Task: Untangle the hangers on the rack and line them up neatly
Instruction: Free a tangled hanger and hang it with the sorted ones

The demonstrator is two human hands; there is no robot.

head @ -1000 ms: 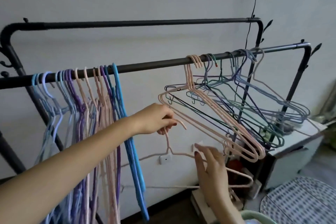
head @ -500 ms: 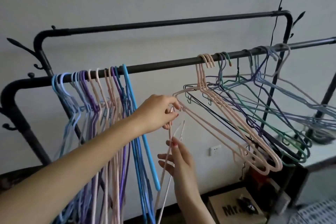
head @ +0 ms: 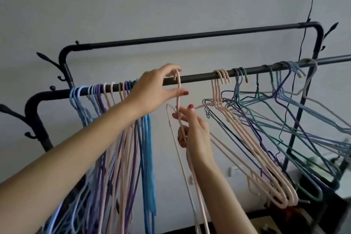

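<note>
1. Hangers on the front rail [head: 199,77] fall into two groups, so you are partway through: a straightened bunch [head: 114,138] hangs to the left of the bare middle stretch of that rail, and a tangled cluster [head: 266,129] hangs to the right of it.
2. You have one pink hanger [head: 178,100] in hand at the middle of the rail, its hook raised level with the rail just right of the straightened bunch.
3. Your left hand [head: 153,91] pinches the hook of that hanger between thumb and curled fingers, right at the rail.
4. Your right hand [head: 195,133] grips the same hanger just below the rail, around its neck and shoulder wire, fingers curled on it.
5. From this angle the hook seems to be at or just in front of the rail; you cannot tell for sure whether it is seated yet.
6. Left of the rail's middle, blue, purple and pink hangers hang straight and close together, which looks finished.
7. Right of the middle, pink, teal, purple and pale blue hangers splay outward and cross through one another; this is the bulk of what remains for you.
</note>
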